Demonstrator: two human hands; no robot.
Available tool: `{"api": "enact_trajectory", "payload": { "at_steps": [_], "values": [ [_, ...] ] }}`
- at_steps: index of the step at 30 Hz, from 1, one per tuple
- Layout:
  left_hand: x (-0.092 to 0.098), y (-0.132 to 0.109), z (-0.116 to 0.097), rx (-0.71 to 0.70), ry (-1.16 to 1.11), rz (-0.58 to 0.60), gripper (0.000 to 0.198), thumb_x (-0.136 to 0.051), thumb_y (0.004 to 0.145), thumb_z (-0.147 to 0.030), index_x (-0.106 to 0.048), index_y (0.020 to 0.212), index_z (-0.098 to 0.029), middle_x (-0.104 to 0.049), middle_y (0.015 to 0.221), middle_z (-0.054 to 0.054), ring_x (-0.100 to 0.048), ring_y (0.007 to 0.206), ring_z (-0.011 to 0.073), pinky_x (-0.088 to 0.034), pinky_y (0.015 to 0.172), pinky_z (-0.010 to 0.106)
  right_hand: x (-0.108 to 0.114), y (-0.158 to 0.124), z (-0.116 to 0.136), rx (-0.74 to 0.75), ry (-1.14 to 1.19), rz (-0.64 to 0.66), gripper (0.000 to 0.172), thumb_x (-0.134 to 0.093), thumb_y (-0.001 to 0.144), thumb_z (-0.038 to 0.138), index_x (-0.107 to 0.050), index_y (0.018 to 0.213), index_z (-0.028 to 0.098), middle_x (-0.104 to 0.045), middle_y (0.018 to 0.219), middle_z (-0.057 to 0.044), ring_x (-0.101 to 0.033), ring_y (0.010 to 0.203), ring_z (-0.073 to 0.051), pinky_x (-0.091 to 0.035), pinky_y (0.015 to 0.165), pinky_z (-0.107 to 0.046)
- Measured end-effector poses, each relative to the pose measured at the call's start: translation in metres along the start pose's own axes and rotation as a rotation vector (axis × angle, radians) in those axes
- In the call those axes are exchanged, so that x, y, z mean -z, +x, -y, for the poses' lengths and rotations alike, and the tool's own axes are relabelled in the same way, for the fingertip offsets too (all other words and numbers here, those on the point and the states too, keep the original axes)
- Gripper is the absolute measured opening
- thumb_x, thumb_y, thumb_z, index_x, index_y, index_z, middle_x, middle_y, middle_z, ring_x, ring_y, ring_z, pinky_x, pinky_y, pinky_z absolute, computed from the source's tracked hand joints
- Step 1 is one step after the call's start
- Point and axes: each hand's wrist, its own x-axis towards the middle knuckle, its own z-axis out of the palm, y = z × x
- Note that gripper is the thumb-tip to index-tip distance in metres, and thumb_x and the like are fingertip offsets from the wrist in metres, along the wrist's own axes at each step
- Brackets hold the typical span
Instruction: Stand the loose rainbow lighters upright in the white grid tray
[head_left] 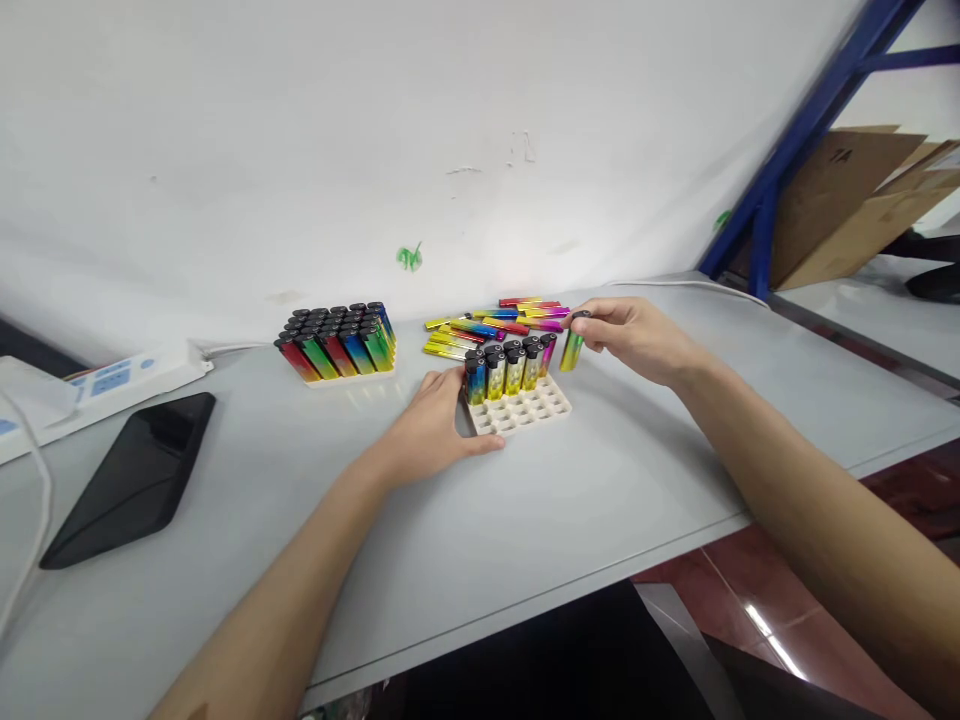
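Observation:
A white tray with a grid of slots (517, 415) lies on the table, its back rows filled with upright shiny lighters (514, 370) with black tops. My left hand (431, 425) is wrapped round the tray's left end, thumb along the front edge and fingers at the back corner. To the right of the tray, my right hand (630, 330) pinches a green and yellow lighter (572, 350) by its black top, held nearly upright. Behind the tray lies a loose pile of coloured metallic lighters (480, 328); my right fingertips partly cover its right end.
A second tray full of upright lighters (337, 340) stands at the back left. Further left are a black phone (135, 475), a white power strip (112, 385) and a cable. A blue metal frame (795, 150) and cardboard boxes (847, 200) are at the right.

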Motion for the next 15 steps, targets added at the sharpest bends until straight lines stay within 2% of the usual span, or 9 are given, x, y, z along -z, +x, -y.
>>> {"api": "enact_trajectory", "payload": {
  "at_steps": [3, 5, 9, 15],
  "values": [
    [0.0, 0.0, 0.001, -0.01, 0.006, -0.002, 0.082, -0.078, 0.077, -0.058, -0.044, 0.143, -0.021, -0.057, 0.137, 0.012, -0.045, 0.135, 0.0363, -0.043, 0.112, 0.049, -0.006, -0.002, 0.004, 0.003, -0.003, 0.048, 0.029, -0.082, 0.078, 0.05, -0.077, 0.082, 0.021, -0.062, 0.073, -0.001, -0.049, 0.067, -0.013, -0.043, 0.061, -0.028],
    [-0.001, 0.0, 0.002, -0.014, 0.011, 0.0, 0.082, -0.077, 0.078, -0.057, -0.044, 0.144, -0.021, -0.056, 0.138, 0.012, -0.045, 0.135, 0.0361, -0.043, 0.112, 0.049, -0.011, -0.002, 0.006, -0.008, 0.016, 0.065, 0.031, -0.085, 0.074, 0.048, -0.076, 0.083, 0.02, -0.065, 0.073, -0.002, -0.053, 0.067, -0.013, -0.045, 0.06, -0.028],
    [-0.001, 0.0, 0.003, -0.018, 0.011, -0.005, 0.083, -0.077, 0.078, -0.058, -0.043, 0.144, -0.022, -0.056, 0.14, 0.012, -0.044, 0.137, 0.0364, -0.042, 0.113, 0.049, -0.018, -0.001, 0.004, 0.01, 0.046, 0.049, 0.039, -0.092, 0.065, 0.046, -0.072, 0.084, 0.018, -0.068, 0.076, -0.002, -0.057, 0.068, -0.014, -0.048, 0.059, -0.029],
    [-0.001, 0.0, 0.002, -0.015, 0.005, -0.015, 0.082, -0.078, 0.078, -0.058, -0.044, 0.144, -0.022, -0.056, 0.14, 0.012, -0.045, 0.136, 0.0365, -0.042, 0.114, 0.048, -0.02, -0.001, -0.001, 0.056, 0.011, 0.032, 0.039, -0.093, 0.065, 0.042, -0.068, 0.085, 0.019, -0.066, 0.079, -0.001, -0.058, 0.068, -0.014, -0.052, 0.06, -0.029]
  ]
}}
